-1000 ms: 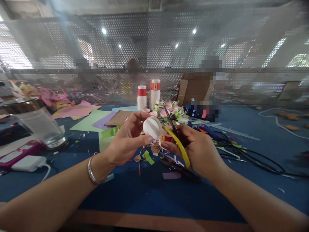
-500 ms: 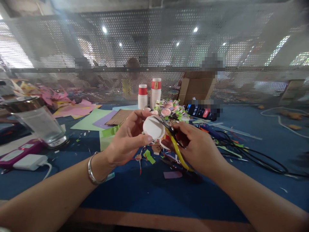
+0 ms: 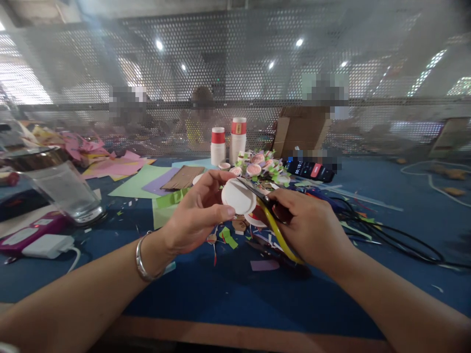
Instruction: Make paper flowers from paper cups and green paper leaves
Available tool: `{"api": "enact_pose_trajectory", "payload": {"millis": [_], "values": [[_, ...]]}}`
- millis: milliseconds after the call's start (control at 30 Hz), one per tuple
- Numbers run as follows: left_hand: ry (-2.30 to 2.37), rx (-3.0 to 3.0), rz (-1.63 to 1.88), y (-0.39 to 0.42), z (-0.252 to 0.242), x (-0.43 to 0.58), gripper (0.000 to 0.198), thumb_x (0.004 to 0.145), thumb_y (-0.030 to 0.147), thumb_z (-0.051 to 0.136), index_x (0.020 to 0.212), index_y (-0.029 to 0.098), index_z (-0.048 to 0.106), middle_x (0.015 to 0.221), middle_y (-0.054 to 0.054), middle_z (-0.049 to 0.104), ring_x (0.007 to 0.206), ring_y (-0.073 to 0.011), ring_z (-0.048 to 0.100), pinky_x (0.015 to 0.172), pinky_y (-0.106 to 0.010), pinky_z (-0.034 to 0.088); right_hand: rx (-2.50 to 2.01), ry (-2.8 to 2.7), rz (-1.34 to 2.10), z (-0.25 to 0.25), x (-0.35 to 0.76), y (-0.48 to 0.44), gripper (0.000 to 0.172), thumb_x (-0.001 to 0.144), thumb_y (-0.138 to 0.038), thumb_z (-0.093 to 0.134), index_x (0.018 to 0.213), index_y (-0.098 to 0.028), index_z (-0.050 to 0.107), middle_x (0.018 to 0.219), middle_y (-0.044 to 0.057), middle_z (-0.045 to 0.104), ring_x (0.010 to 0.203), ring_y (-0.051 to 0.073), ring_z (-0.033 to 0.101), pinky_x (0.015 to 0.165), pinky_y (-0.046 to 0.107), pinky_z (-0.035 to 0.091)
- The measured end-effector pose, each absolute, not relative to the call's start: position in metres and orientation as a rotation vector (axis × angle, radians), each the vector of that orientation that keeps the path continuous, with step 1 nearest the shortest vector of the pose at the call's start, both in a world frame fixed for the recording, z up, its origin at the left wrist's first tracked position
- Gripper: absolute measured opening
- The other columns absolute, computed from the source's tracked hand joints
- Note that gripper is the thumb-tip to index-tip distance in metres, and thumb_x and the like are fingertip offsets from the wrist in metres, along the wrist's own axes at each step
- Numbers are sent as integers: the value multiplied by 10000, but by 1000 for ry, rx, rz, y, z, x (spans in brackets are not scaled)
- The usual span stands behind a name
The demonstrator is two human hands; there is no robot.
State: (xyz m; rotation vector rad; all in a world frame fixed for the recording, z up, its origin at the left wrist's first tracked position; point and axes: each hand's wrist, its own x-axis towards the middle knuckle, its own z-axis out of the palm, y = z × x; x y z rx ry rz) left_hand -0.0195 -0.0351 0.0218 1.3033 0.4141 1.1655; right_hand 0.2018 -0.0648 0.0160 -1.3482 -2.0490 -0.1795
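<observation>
Between the thumb and fingers of my left hand (image 3: 196, 213) is a round white paper cup base (image 3: 238, 197), its flat face turned toward me. My right hand (image 3: 307, 220) is closed around scissors (image 3: 274, 228) with a yellow and black handle. Their dark blades lie against the upper right edge of the disc; whether they are parted I cannot make out. Under the hands are green and brown paper scraps (image 3: 228, 238) and a purple scrap (image 3: 265, 265). Just behind them sits a cluster of small pink-faced cup pieces with green and purple paper (image 3: 253, 169).
Two stacks of paper cups (image 3: 238, 142) stand at the back, beside a cardboard box (image 3: 300, 135). A phone (image 3: 311, 169) lies right of the cluster, near black cables (image 3: 390, 238). Coloured sheets (image 3: 136, 182), a glass jar (image 3: 64, 184) and a purple power strip (image 3: 31, 230) are leftward.
Both hands, the white disc and the scissors have shifted slightly right. The disc has turned a little, and the scissors stay at its edge.
</observation>
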Motion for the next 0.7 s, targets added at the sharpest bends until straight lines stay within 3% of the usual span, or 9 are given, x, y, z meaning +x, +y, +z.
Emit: {"api": "enact_pose_trajectory", "payload": {"millis": [333,700], "values": [[464,1271,1146,-35,25,-19,394,709,184,796,1057,222,616,976,-19,668,829,-175,669,734,-306,571,-1398,-2085,-152,19,205,-68,253,927,-371,574,781,-222,717,666,66,703,560,209,614,554,335,391],[392,1299,1140,-33,22,-20,353,709,181,821,1011,208,641,895,-11,704,776,-154,689,686,-265,587,-1407,-2098,-129,22,205,-66,303,942,-457,582,800,-225,716,700,71,715,605,218,635,564,320,380]]}}
